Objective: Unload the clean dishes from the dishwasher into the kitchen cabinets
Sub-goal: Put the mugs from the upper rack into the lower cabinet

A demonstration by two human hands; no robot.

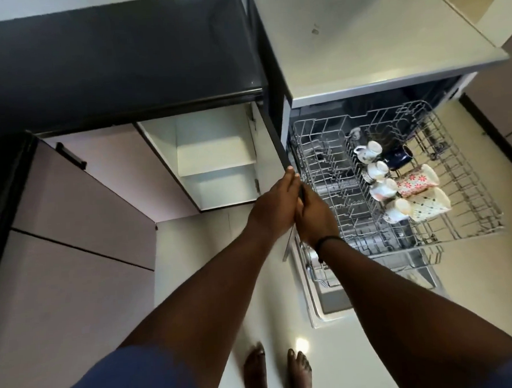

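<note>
Both hands are clasping the open cabinet door [279,151] edge-on at frame centre: left hand [274,206] and right hand [314,217] are wrapping fingers round its thin dark edge. The wire rack [470,182] is sitting right of centre, pulled out, holding seven ceramic cups [417,181] lying on their sides, mouths facing right. Two white shelves [217,154] are showing inside the cabinet.

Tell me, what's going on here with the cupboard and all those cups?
A person is unloading a dishwasher. Both hands, the left hand and the right hand, hold the edge of the open cupboard door beside it. The cupboard shelves look bare. The upper rack is pulled out, and a cluster of cups and patterned mugs lies in it, not yet put away.
</note>
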